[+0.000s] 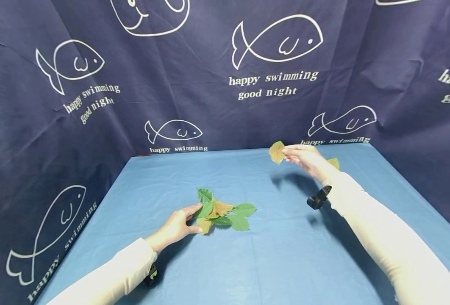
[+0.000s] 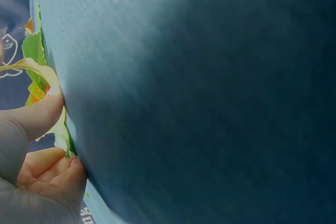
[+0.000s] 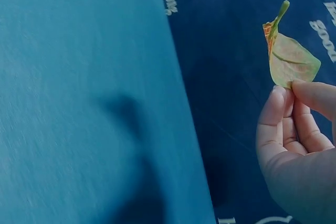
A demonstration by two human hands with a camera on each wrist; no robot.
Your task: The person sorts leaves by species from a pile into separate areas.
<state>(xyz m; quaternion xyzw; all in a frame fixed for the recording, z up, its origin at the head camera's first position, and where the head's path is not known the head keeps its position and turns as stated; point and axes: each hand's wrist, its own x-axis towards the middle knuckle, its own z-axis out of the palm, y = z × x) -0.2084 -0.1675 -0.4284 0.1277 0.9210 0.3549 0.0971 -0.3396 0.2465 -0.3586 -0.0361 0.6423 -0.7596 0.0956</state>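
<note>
Head view, a person's two hands above and on a blue desk (image 1: 160, 182). The right hand (image 1: 306, 161), right of centre, is raised above the desk near its far edge and pinches a yellowish leaf (image 1: 276, 152) between thumb and fingertips; the leaf projects to the left of the fingers. A second yellowish leaf (image 1: 334, 163) lies to the right of this wrist, partly hidden behind it. The left hand (image 1: 177, 224), left of centre and lower in the frame, rests at the left edge of a cluster of leaves, its thumb and forefinger spread apart and touching the outer leaves.

The cluster lies near the centre of the frame, its leaves overlapping. A serrated green leaf (image 1: 204, 195) stands at the top, an orange-brown leaf (image 1: 222, 208) in the middle, and a yellow-green leaf (image 1: 204, 225) at the lower left by the thumb. Two green leaves extend to the right, an upper one (image 1: 245, 209) and a lower one (image 1: 239, 222).

Right wrist view: the held leaf appears at the upper right, gripped at its lower edge, with a folded upper tip and an orange patch along its left margin. Left wrist view: the leaves and fingers crowd the left margin of the frame.

Both arms wear white sleeves (image 1: 393, 241). A dark blue cloth (image 1: 209, 101) printed with white fish and lettering hangs behind the desk.
</note>
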